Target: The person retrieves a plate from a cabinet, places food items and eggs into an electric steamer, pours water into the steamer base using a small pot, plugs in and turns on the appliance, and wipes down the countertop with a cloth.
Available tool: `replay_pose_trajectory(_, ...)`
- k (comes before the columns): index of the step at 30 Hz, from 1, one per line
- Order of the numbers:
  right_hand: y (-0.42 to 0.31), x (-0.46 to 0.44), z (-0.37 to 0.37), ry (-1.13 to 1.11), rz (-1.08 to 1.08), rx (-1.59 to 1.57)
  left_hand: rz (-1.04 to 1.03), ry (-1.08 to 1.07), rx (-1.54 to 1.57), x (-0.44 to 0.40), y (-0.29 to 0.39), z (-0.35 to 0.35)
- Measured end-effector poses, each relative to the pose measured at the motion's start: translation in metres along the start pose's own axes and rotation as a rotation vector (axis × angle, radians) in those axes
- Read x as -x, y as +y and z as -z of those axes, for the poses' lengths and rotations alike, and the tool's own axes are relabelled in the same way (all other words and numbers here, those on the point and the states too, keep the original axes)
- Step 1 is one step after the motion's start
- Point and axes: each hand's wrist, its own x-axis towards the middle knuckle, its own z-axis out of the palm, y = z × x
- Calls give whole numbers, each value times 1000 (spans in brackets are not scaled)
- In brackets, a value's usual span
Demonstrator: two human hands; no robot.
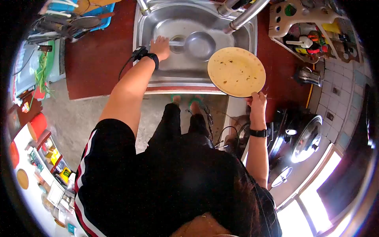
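My right hand (257, 102) grips the near rim of a large round pale-yellow plate (237, 71). Dark specks are scattered over the plate's upper face, and it overlaps the right front edge of the metal sink (177, 81). Over the left part of the basin is my left hand (160, 48), its fingers stretched out and somewhat apart. Its fingertips are close to the handle of a round grey metal pan (200, 46) lying in the sink; whether they touch the handle is unclear.
A faucet pipe (250, 15) reaches over the sink's right back corner. Right of it, a beige rack (304, 17) holds bottles and utensils. A stove with a lidded pot (307, 138) is at lower right. Pans and a blue rack (103, 21) stand on the left.
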Motion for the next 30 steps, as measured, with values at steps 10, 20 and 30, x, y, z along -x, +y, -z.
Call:
replay_pose_trajectory(10,75,120,15,-41,22,-141,-77,-429,460,199,18,39)
replay_pose_trajectory(20,98,43,-60,-207,-173,-186,214,-21,460,334,12,115)
replay_pose_trajectory(30,136,-17,-94,-425,-293,-235,265,53,419,354,50,135)
